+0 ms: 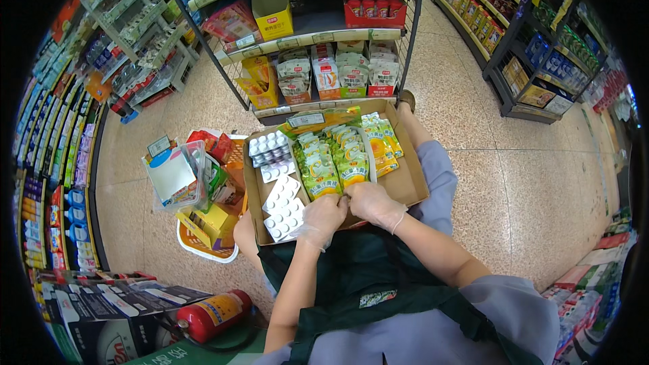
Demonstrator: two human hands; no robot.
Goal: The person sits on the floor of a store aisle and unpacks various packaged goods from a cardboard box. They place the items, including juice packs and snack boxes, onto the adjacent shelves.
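A shallow cardboard tray (416,182) rests on my lap. Inside it stands a green display box (319,119), its two rows of yellow-green snack packets (318,170) leaning one behind another. My left hand (323,219) and my right hand (374,206), both in clear plastic gloves, meet at the box's near edge. Their fingers are curled in and appear to pinch that edge; the fingertips are partly hidden. White blister packs (284,192) lie along the tray's left side, close to my left hand. More yellow packets (380,144) are at the right, beyond my right hand.
An orange-and-white basket (190,243) stands at the left, holding a clear plastic bin (200,182) and a yellow carton (215,223). Ahead is a snack shelf rack (314,43). A red fire extinguisher (215,314) lies behind at lower left. Stocked shelves (547,56) flank the tiled floor.
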